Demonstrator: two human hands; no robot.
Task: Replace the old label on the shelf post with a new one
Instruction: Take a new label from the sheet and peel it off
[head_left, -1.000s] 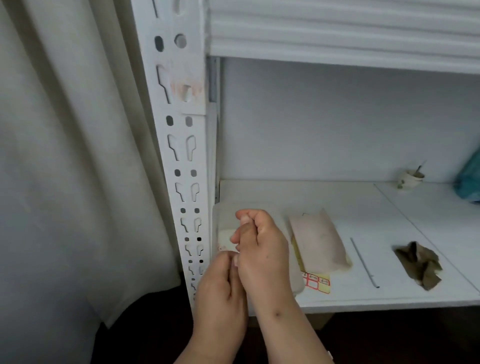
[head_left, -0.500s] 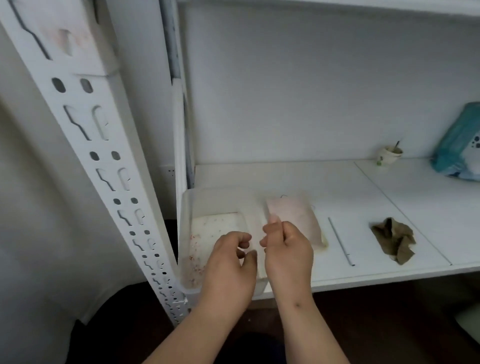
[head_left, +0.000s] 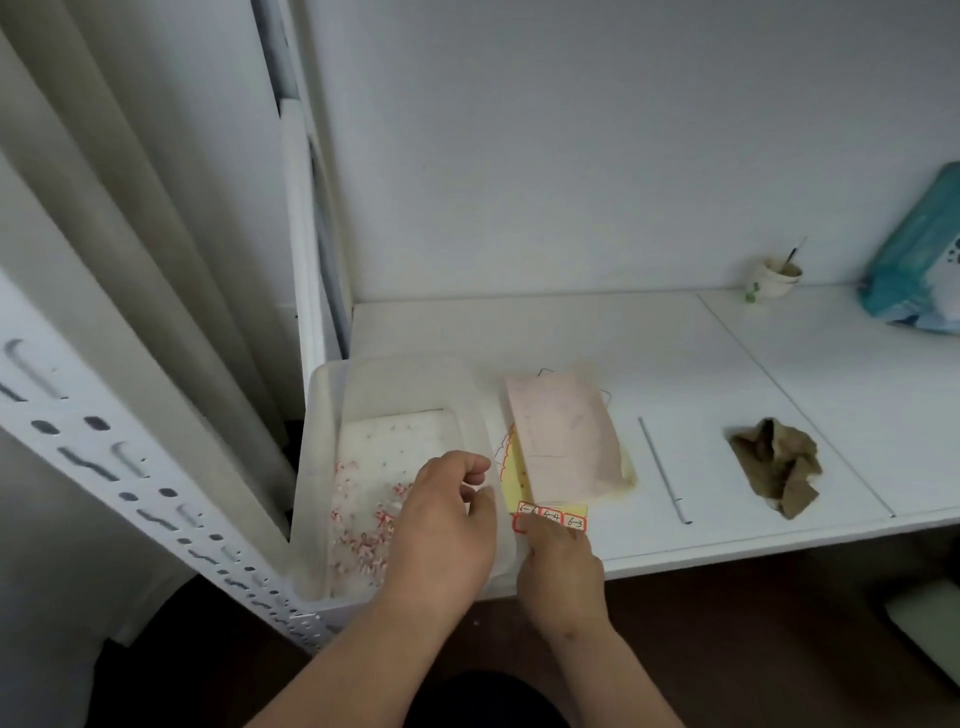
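Reaching toward the lower centre of the frame, the right hand (head_left: 558, 558) presses its fingertips onto the lower left corner of a yellow label sheet (head_left: 553, 515), probably to peel off a fresh red-bordered label; whether it has pinched one yet cannot be told. The left hand (head_left: 441, 525) hovers loosely curled, apparently grasping nothing, over a translucent plastic bin (head_left: 322, 467) strewn with red and white scraps, likely torn label bits. The sheet lies partly under a pale pink pad (head_left: 563, 431) on the white shelf (head_left: 675, 353). The perforated shelf post (head_left: 104, 467) slants through the lower left, blurred.
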